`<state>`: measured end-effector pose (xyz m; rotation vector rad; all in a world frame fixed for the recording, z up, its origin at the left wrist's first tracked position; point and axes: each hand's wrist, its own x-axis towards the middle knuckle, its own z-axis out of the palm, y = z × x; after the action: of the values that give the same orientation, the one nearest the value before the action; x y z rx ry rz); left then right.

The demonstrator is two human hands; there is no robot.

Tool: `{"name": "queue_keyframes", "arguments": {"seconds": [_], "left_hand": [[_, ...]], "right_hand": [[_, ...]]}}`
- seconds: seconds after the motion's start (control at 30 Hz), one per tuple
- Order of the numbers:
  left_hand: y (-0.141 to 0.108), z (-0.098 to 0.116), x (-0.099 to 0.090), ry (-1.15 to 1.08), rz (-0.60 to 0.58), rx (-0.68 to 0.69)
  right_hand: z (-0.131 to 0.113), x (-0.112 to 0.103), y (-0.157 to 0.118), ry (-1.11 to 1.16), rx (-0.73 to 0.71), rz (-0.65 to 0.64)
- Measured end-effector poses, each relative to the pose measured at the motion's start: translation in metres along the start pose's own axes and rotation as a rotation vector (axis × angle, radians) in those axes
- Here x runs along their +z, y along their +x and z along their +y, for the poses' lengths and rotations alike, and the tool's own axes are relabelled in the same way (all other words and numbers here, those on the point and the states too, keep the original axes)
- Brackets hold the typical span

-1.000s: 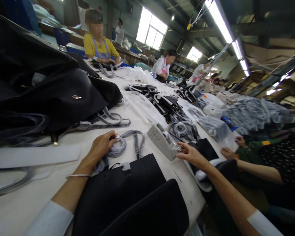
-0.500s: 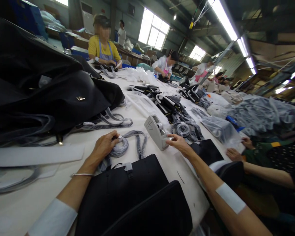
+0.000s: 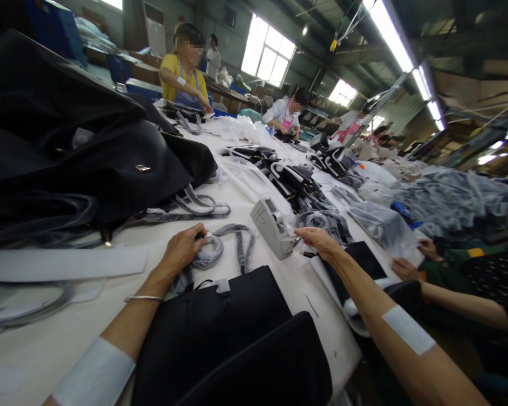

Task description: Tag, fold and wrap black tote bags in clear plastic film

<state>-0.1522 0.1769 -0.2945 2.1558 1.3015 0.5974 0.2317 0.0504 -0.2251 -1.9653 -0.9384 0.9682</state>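
My left hand (image 3: 185, 249) is closed on the edge of a coiled strap (image 3: 213, 255) wrapped in clear plastic, holding it against the white table. From the coil the strap loops over to the top of a black bag (image 3: 224, 327), which lies in front of me with its flap toward me. To the right of the strap stands a grey tape dispenser (image 3: 267, 225) with a dark mark on its side. The fingertips of my right hand (image 3: 320, 243) are pinched at the dispenser's cutting end, on a shiny piece of clear tape (image 3: 296, 239).
A big heap of black bags (image 3: 88, 146) rises at the left. White strips (image 3: 59, 265) lie below it. More black bags (image 3: 283, 172) with wrapped handles sit beyond the dispenser. At right, a co-worker's hands (image 3: 410, 268) touch a plastic-covered item; other people work farther back.
My right hand has shifted slightly right, away from the dispenser's cutting end. My left hand stays on the coiled strap. The person in yellow across the table has moved an arm.
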Motion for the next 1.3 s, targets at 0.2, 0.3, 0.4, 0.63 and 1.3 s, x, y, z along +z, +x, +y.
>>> {"name": "queue_keyframes", "arguments": {"seconds": [0.2, 0.3, 0.4, 0.63, 1.3], "left_hand": [[0.001, 0.0, 0.0, 0.001, -0.001, -0.001], [0.001, 0.001, 0.0, 0.004, 0.003, -0.006], [0.0, 0.001, 0.0, -0.001, 0.005, -0.013], [0.001, 0.0, 0.001, 0.0, 0.007, -0.017], [-0.006, 0.003, 0.001, -0.025, 0.038, -0.002]], "right_hand": [[-0.007, 0.003, 0.003, -0.074, 0.024, -0.065], [-0.008, 0.006, 0.005, -0.045, 0.027, -0.075], [-0.008, 0.007, 0.002, 0.026, 0.017, -0.069], [0.002, -0.003, -0.031, 0.186, -0.053, 0.055], [-0.017, 0.061, -0.092, 0.019, -0.222, 0.126]]}}
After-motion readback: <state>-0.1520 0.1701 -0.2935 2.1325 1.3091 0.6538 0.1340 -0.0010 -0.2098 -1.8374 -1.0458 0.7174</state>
